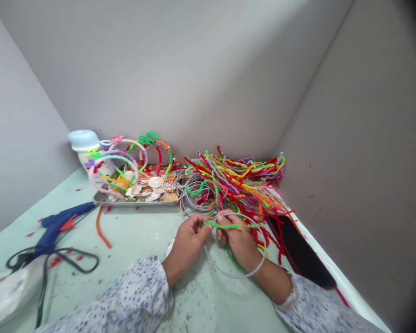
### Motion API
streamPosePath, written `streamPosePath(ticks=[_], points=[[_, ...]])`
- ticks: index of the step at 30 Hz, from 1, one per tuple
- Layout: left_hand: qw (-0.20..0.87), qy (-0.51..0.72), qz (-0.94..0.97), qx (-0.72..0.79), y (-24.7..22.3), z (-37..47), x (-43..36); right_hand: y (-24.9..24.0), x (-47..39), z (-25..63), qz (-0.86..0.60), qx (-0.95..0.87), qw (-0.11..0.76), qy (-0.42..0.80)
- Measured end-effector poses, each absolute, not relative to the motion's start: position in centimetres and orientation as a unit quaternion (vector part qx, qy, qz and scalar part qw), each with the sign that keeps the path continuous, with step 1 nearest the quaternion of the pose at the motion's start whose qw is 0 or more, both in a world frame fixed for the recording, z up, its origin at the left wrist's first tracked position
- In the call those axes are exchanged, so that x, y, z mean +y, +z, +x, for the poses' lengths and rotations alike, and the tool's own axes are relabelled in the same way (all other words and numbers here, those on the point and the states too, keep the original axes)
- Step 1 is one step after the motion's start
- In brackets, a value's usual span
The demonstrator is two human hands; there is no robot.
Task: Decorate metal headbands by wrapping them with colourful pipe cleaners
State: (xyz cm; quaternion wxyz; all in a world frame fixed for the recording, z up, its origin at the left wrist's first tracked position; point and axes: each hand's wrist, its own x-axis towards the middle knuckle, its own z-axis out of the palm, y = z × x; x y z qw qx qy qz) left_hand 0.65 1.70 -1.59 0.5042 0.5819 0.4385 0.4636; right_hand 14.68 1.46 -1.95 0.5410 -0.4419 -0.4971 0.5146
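My left hand [189, 245] pinches one end of a bright green pipe cleaner [229, 226]. Across from it, my right hand [237, 238] has its fingers closed on a grey wire ring [234, 276], near the green strip. The ring hangs over my right wrist and is about as wide as my hand is long. Just behind my hands lies a heap of similar grey rings [197, 203], beside a large pile of coloured pipe cleaners [239, 180].
A metal tray [138, 204] at the back left holds shells and wrapped coloured hoops. Behind it stands a white bottle with a blue lid [83, 138]. A blue glue gun [60, 226] with a black cord lies left. A black flat object [301, 254] lies right.
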Motion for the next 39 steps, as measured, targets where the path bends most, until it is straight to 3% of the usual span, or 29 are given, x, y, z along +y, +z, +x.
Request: streamPosePath(ticks=[15,26,39], points=[[0.542,0.474,0.557,0.412,-1.3,0.4,1.7,-1.9,1.5,14.7,-0.475,-0.514,0.517,0.493],[0.573,0.447,0.555,0.405,-0.4,0.6,1.6,-2.8,1.8,15.1,-0.377,-0.485,0.583,0.532],[0.594,0.414,0.579,0.375,-1.2,0.3,2.2,-2.2,1.7,15.3,-0.304,-0.443,0.565,0.626]])
